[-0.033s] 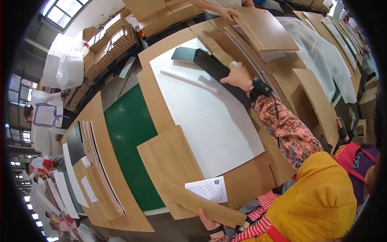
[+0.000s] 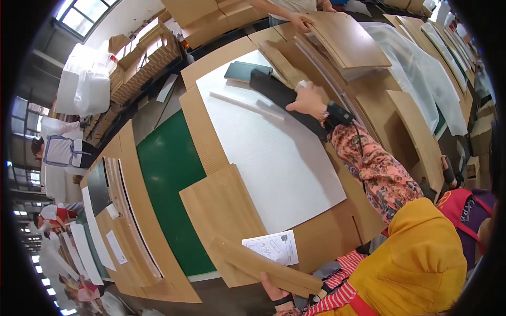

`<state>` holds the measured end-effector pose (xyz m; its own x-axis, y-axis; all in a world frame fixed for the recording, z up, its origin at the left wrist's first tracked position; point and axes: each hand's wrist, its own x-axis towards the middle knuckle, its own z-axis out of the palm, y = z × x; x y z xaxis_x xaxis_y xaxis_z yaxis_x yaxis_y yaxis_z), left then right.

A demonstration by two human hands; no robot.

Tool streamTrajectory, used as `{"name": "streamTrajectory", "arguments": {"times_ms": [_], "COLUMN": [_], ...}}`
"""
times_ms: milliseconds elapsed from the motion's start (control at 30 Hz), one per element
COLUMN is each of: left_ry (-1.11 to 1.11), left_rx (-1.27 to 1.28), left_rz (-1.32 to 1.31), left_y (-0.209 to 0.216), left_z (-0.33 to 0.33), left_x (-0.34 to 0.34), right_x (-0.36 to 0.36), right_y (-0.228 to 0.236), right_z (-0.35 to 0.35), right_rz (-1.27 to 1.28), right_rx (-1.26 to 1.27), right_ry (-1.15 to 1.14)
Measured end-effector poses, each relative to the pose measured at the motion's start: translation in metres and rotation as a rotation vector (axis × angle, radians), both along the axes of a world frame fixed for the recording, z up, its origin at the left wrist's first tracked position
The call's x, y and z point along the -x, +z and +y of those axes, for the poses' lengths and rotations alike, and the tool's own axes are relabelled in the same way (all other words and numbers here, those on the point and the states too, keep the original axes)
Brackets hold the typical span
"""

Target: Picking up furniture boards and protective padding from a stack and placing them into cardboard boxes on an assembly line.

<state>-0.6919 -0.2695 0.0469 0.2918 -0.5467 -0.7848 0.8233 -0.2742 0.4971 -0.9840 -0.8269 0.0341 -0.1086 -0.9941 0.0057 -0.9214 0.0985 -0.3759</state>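
Observation:
My right hand point(image 2: 308, 101), its sleeve floral, reaches over the table and grips a long black panel point(image 2: 274, 87) by its edge. A small white bit shows at the fingertips; I cannot make out what it is. Beneath the panel lies a large white foam sheet point(image 2: 279, 174). A dark green block-like piece point(image 2: 247, 71) rests by the panel's far end, and a narrow white strip point(image 2: 245, 104) lies alongside. Low in the view my left hand point(image 2: 273, 288) is closed around a wood-coloured board point(image 2: 263, 266), which partly covers a printed paper sheet point(image 2: 282, 246).
A flat wood-coloured board point(image 2: 221, 210) overlaps cardboard beside a green surface point(image 2: 171, 158). At the top, another person's hand point(image 2: 301, 22) holds a brown panel point(image 2: 350, 39). A co-worker stands at right near a tilted board point(image 2: 416, 137). Stacked cardboard point(image 2: 142, 66) stands back left.
The black panel has tilted and shifted slightly, its far end drawing away from the green piece, with my right hand moving along. My left hand and its board have barely moved.

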Motion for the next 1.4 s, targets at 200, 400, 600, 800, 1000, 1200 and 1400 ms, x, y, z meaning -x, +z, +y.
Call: {"name": "streamTrajectory", "arguments": {"times_ms": [200, 400, 600, 800, 1000, 1200, 1400], "left_ry": [0.005, -0.044, -0.015, -0.048, -0.193, -0.393, -0.643], "left_rx": [-0.019, -0.021, -0.026, 0.008, 0.11, 0.288, 0.368], "left_rz": [0.085, -0.029, -0.035, 0.148, 0.095, 0.279, 0.313], "left_y": [-0.014, -0.015, -0.007, -0.016, -0.012, -0.013, -0.035], "left_z": [-0.003, 0.0, 0.002, 0.006, -0.021, -0.025, -0.082], "left_x": [0.001, 0.002, 0.016, 0.012, 0.021, 0.009, 0.035], "right_x": [-0.043, -0.005, -0.011, -0.026, -0.041, 0.001, 0.047], "right_y": [0.008, -0.003, 0.002, 0.064, 0.042, -0.025, -0.001], "right_z": [-0.007, -0.024, -0.032, 0.066, 0.318, 0.422, 0.44], "right_rz": [-0.121, -0.557, -0.086, -0.636, -1.186, -1.189, -1.135], "right_rx": [-0.502, -0.533, 0.264, 0.724, -0.193, -0.086, 0.118], "right_ry": [0.32, 0.282, 0.113, 0.142, 0.111, -0.173, -0.332]}}
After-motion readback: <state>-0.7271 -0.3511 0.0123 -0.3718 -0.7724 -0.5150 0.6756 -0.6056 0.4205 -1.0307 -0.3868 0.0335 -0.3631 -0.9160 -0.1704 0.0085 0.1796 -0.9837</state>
